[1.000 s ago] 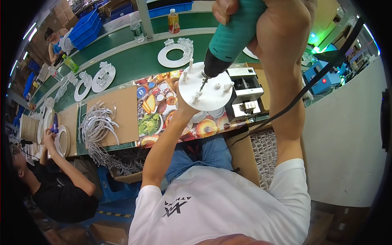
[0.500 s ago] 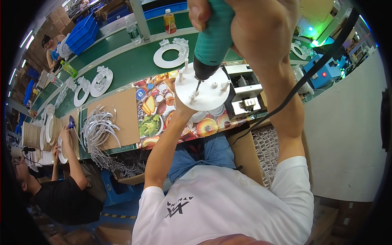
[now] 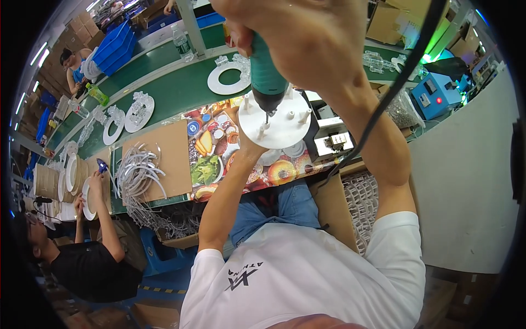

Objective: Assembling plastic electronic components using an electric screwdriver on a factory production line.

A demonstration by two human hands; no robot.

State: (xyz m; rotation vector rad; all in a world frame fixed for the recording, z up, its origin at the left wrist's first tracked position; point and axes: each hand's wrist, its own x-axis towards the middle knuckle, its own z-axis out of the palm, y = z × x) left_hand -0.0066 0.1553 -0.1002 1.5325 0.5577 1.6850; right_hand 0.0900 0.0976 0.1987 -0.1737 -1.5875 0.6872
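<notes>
My right hand [image 3: 312, 46] is wrapped round a teal electric screwdriver [image 3: 267, 71], held upright with its dark nose down. Its thin bit points at a round white plate [image 3: 282, 134] that has several upright posts, and meets the plate at or beside a post left of the middle. Whether the bit sits on a screw is too small to tell. My left hand [image 3: 249, 147] grips the plate from beneath and along its left edge, with most of its fingers hidden. Below the plate lies a mat printed with food pictures [image 3: 205, 145].
Right of the plate sits a metal-and-black fixture [image 3: 335, 142]; a black cable [image 3: 383, 118] hangs over my right forearm. White tubes [image 3: 137, 172] lie on cardboard at left. White rings [image 3: 219, 88] rest on the green bench. A co-worker [image 3: 87, 263] handles a white disc at far left.
My right hand and the screwdriver handle have swung left, and the driver stands at a different tilt. The plate stays in my left hand. The whole view has shifted slightly.
</notes>
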